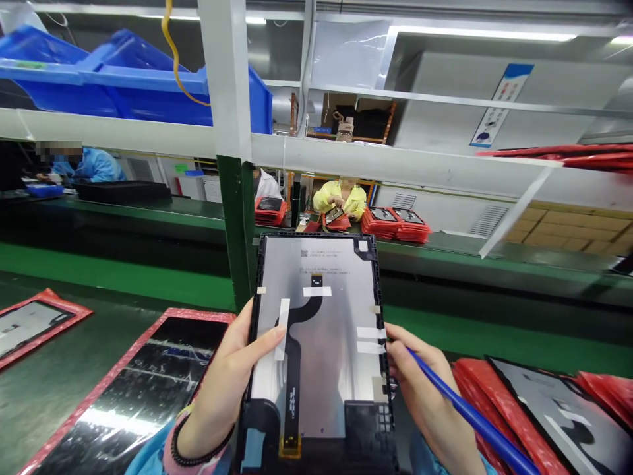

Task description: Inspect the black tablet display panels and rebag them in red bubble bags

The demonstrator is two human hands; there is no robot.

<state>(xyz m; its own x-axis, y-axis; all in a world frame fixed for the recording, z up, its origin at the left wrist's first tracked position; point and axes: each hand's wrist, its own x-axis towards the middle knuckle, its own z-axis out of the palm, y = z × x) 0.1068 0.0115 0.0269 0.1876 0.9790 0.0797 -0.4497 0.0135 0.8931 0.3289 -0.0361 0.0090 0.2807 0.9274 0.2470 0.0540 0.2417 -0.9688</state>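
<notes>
My left hand grips the left side of a tablet screen panel, its thumb on a white tape strip on the back. The panel stands tilted up before me, metal back toward me. A black flex cable runs down it, and several white tape pieces show. My right hand is closed around a long blue stick-like tool, its fingers at the panel's right edge. The tool's tip is hidden behind the fingers.
On the green bench at left lie a dark glossy panel on red wrap and another panel. At right are red bubble bags and a grey-backed panel. Blue bins sit overhead; a person in yellow works across.
</notes>
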